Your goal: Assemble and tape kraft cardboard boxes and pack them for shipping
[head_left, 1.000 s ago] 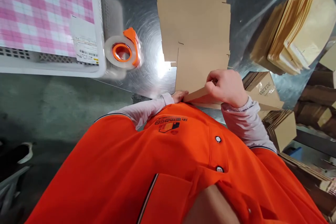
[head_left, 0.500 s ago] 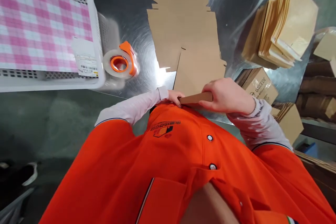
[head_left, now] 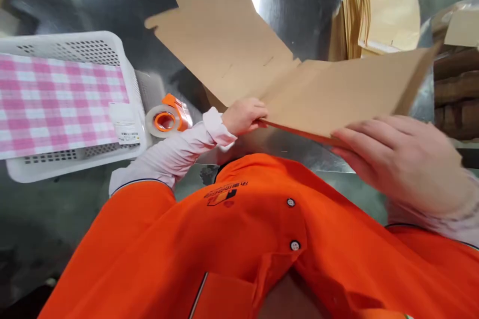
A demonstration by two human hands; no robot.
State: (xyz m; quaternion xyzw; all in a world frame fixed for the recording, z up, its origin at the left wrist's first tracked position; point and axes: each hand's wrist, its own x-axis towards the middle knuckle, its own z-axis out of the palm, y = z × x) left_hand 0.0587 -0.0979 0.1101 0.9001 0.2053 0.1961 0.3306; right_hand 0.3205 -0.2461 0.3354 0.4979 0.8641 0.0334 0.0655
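A brown cardboard box blank [head_left: 232,35] spreads out unfolded across the steel table, its far flaps pointing up and left. Its right part is lifted and tilted along a crease. My left hand [head_left: 245,115] pinches the near edge close to the crease, fingertips on top. Farther right, my right hand [head_left: 404,154] grips the near edge of the raised panel, with the thumb side underneath and the fingers over it. The undersides of the board where my thumbs press are mostly hidden.
A white plastic basket [head_left: 129,79] with pink checked cloth [head_left: 60,104] stands at left. Beside it lies an orange tape dispenser [head_left: 179,114] with a clear roll. A stack of padded envelopes [head_left: 391,12] sits at back right on the steel table [head_left: 123,5].
The cardboard has swung round, its far end going left and its right panel rising. My right hand moved right, still gripping; my left hand moved slightly away from my body. The view shifted.
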